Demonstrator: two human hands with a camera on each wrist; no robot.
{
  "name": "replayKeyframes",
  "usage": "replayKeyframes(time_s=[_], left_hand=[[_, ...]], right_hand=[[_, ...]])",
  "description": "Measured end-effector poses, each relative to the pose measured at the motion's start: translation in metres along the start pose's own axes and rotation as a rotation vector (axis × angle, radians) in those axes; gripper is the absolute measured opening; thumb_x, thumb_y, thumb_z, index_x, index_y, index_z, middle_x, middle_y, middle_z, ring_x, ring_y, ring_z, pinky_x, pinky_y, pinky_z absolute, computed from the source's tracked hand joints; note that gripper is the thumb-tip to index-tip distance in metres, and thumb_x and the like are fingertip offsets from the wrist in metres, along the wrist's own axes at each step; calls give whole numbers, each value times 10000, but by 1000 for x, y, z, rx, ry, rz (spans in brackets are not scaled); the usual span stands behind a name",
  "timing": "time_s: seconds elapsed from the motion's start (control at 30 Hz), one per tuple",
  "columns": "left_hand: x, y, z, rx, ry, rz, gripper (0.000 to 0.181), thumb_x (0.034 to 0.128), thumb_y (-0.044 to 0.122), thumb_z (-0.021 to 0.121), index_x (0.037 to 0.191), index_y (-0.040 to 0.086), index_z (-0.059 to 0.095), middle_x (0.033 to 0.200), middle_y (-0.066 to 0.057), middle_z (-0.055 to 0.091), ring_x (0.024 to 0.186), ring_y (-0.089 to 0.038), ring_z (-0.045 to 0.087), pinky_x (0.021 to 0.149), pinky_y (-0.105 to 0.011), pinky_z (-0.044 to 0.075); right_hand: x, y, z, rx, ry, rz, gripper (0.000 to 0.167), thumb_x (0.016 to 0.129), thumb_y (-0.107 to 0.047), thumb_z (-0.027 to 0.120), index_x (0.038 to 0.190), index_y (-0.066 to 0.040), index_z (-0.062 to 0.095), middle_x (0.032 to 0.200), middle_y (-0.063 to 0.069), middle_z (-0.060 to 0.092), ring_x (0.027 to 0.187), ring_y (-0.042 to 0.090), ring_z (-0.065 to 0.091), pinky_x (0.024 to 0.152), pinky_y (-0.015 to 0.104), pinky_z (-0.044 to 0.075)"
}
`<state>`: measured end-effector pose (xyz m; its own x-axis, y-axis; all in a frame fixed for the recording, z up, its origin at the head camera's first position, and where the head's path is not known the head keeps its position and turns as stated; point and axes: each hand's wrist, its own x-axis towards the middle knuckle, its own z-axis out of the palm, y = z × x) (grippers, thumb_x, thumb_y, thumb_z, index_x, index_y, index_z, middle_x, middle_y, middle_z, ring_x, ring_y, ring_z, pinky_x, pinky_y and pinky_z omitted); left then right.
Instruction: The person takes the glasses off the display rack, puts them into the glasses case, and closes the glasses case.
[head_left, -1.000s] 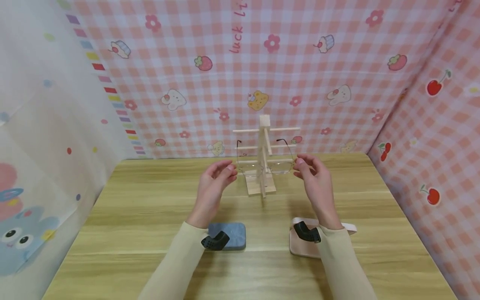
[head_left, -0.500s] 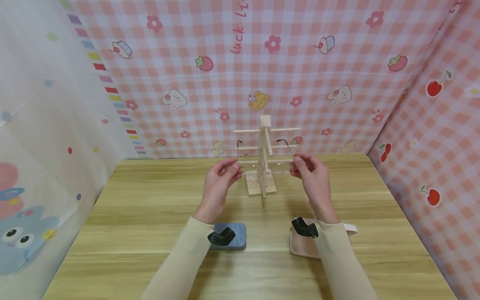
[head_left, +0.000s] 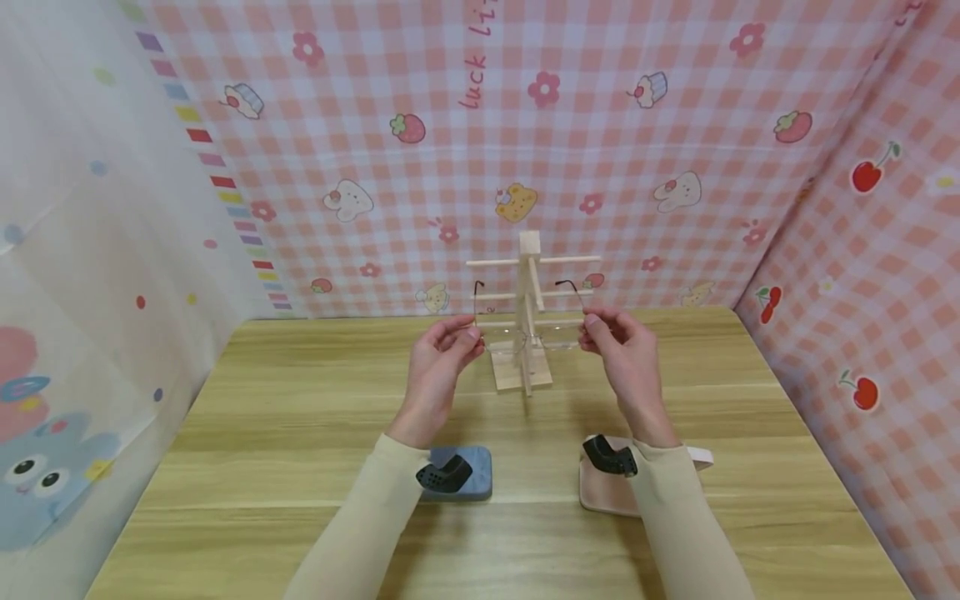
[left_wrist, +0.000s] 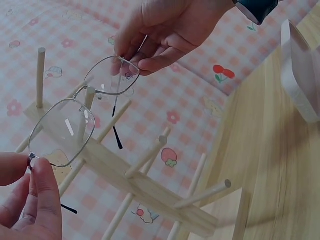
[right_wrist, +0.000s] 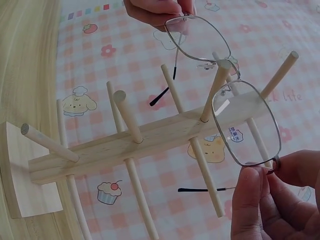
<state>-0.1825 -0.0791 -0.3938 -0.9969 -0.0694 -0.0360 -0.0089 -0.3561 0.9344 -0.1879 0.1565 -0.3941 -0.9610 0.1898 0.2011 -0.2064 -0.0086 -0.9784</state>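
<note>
Holding eyeglasses (right_wrist: 247,125) lengthwise left-to-right between hands (head_left: 441,362) (head_left: 628,358), temples (right_wrist: 195,190) pointing toward checked backdrop (head_left: 480,158)

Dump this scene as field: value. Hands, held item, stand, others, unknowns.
held: thin metal-framed eyeglasses with clear lenses, temples unfolded
left hand: pinches the glasses' left end
right hand: pinches their right end
stand: pale wooden upright rack with round pegs, behind the lenses in head view
surface: brown wood-grain tabletop
others: blue rounded rectangular item; pale pink rounded rectangular item; both partly hidden
unclear: whether the bridge touches a peg
</note>
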Motion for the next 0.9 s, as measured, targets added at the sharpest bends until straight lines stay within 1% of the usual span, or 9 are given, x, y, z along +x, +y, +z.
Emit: replayKeyframes(time_s=[0.1,0.23,0.3,0.47,0.53,0.63,0.73,0.83,0.9], left_hand=[[-2,1,0,-12,-7,9,272,987,-31,649,1257,-52,624,1065,-134,677,899,-154,680,896,-283,590],[-6,2,0,-20,-12,23,263,986,-50,641,1248,-55,631,1003,-83,686,914,-176,681,885,-286,595],[-9,3,0,-17,-14,29,262,981,-67,635,1242,-54,635,990,-78,684,926,-187,677,875,-286,598],[-16,5,0,1,-27,43,278,961,-93,638,1237,-59,635,1020,-119,672,936,-187,675,868,-295,603],[-18,4,-1,6,-39,49,296,955,-98,640,1249,-75,624,1040,-149,671,929,-181,681,868,-303,605],[-22,3,-3,15,-52,44,337,953,-96,642,1287,-69,606,1035,-166,676,915,-184,693,862,-311,608],[-28,1,-6,38,-57,35,369,952,-86,649,1316,-52,600,1008,-143,685,890,-184,697,842,-304,610],[-33,-2,-11,59,-60,21,357,950,-78,655,1304,-55,616,990,-124,685,872,-182,692,826,-296,611],[-36,-5,-14,78,-64,17,341,948,-69,660,1287,-68,629,999,-126,685,870,-170,688,824,-289,609]], right_hand=[[-2,-2,-1,-2,-4,-12,245,1026,-92,634,1173,102,666,960,130,689,822,126,662,763,221,603],[-6,-4,-4,-9,-13,-33,244,1025,-102,644,1175,87,677,973,134,704,838,144,674,773,236,606],[-9,-5,-6,-22,-18,-36,240,1025,-105,644,1180,75,680,996,157,706,844,145,677,780,237,604],[-16,-9,-12,-79,-30,-26,243,1016,-120,659,1196,42,684,1009,126,714,842,140,673,791,225,596],[-19,-11,-14,-99,-33,-22,249,1012,-134,669,1201,26,687,993,79,718,852,166,677,793,222,593],[-23,-12,-18,-128,-35,-26,251,1007,-158,683,1195,8,696,987,65,724,858,194,686,787,231,595],[-30,-11,-21,-159,-50,-25,257,1007,-179,690,1194,-4,700,991,68,728,855,184,693,788,241,597],[-37,-7,-22,-180,-64,-9,259,1005,-185,695,1195,-9,698,990,64,728,838,152,695,784,249,598],[-41,-6,-23,-176,-68,4,251,1002,-171,697,1191,-8,695,979,66,726,816,150,693,768,247,598]])
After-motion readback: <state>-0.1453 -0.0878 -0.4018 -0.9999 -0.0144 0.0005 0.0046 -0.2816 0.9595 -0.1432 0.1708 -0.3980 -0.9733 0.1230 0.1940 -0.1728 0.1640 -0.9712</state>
